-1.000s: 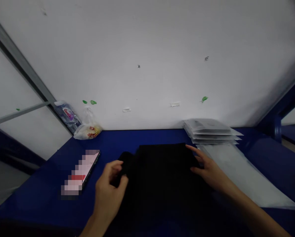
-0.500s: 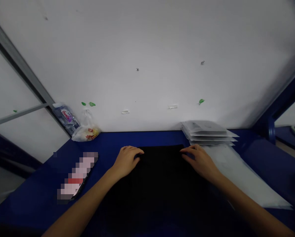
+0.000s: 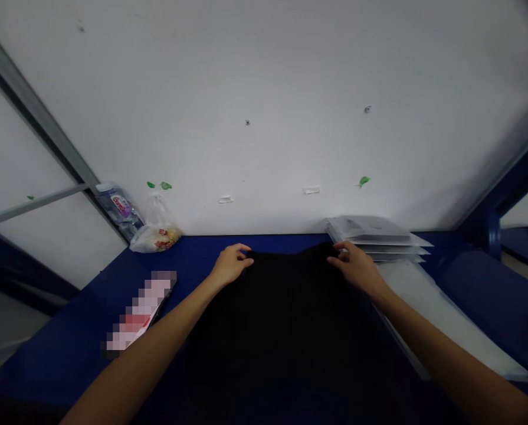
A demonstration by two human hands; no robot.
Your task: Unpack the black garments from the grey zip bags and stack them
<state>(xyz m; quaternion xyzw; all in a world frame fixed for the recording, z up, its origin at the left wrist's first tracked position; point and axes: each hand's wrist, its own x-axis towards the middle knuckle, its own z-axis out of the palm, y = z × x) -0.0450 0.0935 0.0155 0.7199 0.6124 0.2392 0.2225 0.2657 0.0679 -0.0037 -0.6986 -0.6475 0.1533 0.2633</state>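
Across the black cloth (image 3: 285, 330), left hand (image 3: 230, 265) and right hand (image 3: 356, 268) pinch its far edge, fingers (image 3: 340, 252) curled.

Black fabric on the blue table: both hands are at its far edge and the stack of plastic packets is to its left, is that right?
Not quite: the head view shows the stack of plastic packets to the right of the black fabric, not the left. The rest is right: the left hand and right hand are at its far edge, on the blue table.
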